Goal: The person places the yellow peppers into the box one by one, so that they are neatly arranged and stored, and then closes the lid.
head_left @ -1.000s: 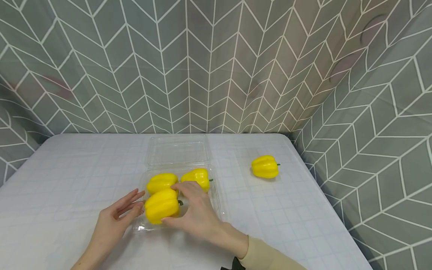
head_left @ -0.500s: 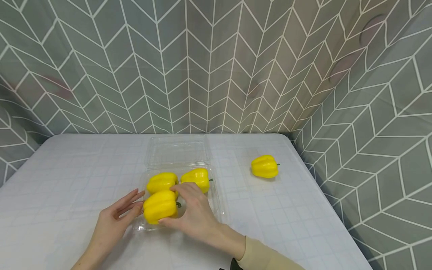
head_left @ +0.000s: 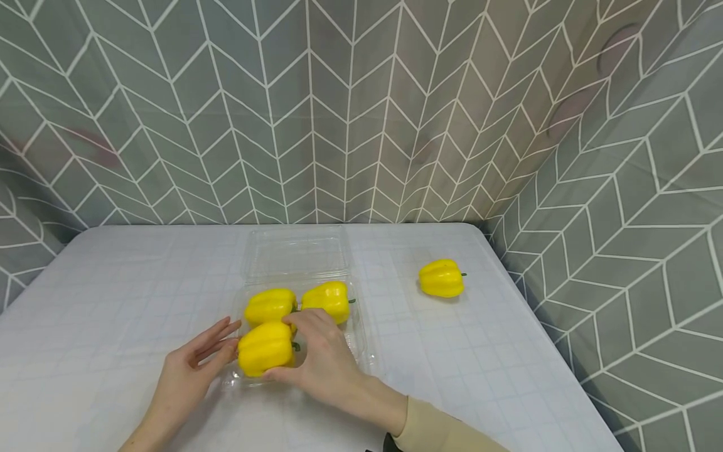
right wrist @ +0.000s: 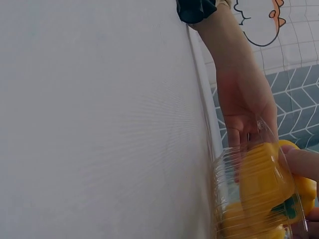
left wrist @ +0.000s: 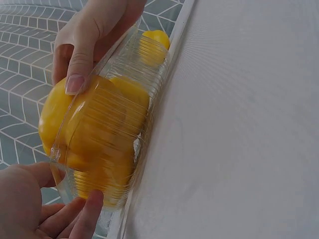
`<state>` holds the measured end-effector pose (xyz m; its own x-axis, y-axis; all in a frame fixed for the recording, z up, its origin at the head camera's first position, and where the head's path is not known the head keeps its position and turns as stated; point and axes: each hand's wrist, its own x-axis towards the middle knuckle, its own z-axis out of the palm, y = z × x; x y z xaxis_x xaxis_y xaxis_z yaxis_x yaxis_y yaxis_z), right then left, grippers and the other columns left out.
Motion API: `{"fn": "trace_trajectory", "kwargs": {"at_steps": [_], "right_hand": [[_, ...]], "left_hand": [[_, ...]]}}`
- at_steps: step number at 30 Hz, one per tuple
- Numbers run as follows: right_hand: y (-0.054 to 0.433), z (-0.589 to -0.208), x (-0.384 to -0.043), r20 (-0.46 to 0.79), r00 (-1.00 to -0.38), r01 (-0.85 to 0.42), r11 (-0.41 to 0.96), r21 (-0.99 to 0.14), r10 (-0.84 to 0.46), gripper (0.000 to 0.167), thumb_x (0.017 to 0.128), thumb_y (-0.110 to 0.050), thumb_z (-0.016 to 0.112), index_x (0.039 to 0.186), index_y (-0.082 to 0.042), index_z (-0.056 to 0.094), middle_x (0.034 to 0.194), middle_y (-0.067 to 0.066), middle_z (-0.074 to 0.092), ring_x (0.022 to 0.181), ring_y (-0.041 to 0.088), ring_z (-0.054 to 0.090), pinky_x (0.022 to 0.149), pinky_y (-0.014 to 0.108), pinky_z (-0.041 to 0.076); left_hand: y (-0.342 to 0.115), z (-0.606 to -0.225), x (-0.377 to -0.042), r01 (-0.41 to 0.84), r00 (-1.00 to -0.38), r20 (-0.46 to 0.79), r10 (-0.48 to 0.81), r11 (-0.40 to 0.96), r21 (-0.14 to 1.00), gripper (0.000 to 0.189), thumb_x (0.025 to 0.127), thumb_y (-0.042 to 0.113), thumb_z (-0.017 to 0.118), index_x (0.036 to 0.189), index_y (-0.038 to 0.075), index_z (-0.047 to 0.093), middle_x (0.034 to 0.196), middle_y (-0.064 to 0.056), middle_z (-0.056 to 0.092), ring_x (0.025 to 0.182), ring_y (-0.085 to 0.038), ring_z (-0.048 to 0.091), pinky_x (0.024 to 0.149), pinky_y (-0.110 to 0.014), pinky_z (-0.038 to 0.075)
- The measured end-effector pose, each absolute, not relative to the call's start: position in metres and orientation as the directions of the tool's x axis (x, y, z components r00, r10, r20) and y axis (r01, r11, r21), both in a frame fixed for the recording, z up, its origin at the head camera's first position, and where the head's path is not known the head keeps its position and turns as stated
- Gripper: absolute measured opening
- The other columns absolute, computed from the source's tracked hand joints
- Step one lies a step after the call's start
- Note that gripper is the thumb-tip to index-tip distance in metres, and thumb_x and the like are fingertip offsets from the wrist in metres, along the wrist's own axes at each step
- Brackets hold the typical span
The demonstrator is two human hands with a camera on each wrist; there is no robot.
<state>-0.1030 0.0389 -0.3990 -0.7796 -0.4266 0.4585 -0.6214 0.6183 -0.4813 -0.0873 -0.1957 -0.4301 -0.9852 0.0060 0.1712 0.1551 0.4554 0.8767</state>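
Note:
My right hand (head_left: 327, 355) grips a yellow bell pepper (head_left: 264, 350) between thumb and fingers. This pepper sits in the near left part of a clear plastic clamshell container (head_left: 361, 361), its green stem pointing right. Behind it in the container lie two more yellow peppers, one at left (head_left: 270, 306) and one at right (head_left: 330, 300). My left hand (head_left: 189, 370) is at the container's left side, fingers fairly straight. In the left wrist view, its fingertips (left wrist: 93, 201) touch the ribbed clear wall, and the right thumb (left wrist: 79, 67) lies on the held pepper.
The container's clear lid (head_left: 296, 251) lies folded back toward the far table edge. Another yellow bell pepper (head_left: 442, 278) rests on the white-covered table (head_left: 469, 376) at right. A grey chevron-patterned curtain (head_left: 339, 113) hangs behind and along the right side.
My right hand has moved slightly left and down with the held pepper, bringing it deeper into the near left part of the container. The left hand has stayed in place.

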Motion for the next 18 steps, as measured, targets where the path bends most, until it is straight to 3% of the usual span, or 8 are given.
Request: {"fn": "trace_trajectory", "kwargs": {"at_steps": [8,18], "right_hand": [[0.0397,-0.4041,-0.1047,0.452,-0.783,-0.615,0.645,-0.454,-0.427,0.074,0.073,-0.056,0.084,0.127,-0.013,0.060,0.124,-0.005,0.065,0.118,0.009,0.055,0.104,0.026,0.047],[0.0408,-0.4042,-0.1053,0.464,-0.762,-0.641,0.627,-0.443,-0.451,0.066,0.078,-0.049,0.082,0.129,-0.012,0.060,0.126,-0.005,0.064,0.119,0.010,0.054,0.105,0.026,0.047]], "left_hand": [[-0.1955,-0.4329,-0.0873,0.175,-0.982,0.187,0.017,0.439,0.881,0.052,0.100,0.022,0.063,0.146,0.004,0.049,0.136,-0.018,0.062,0.102,0.011,0.062,0.080,-0.013,0.057],[-0.1943,-0.4301,-0.0864,0.183,-0.980,0.198,0.013,0.444,0.877,0.051,0.099,0.021,0.064,0.145,0.003,0.050,0.134,-0.018,0.063,0.101,0.011,0.062,0.079,-0.013,0.057]]}}
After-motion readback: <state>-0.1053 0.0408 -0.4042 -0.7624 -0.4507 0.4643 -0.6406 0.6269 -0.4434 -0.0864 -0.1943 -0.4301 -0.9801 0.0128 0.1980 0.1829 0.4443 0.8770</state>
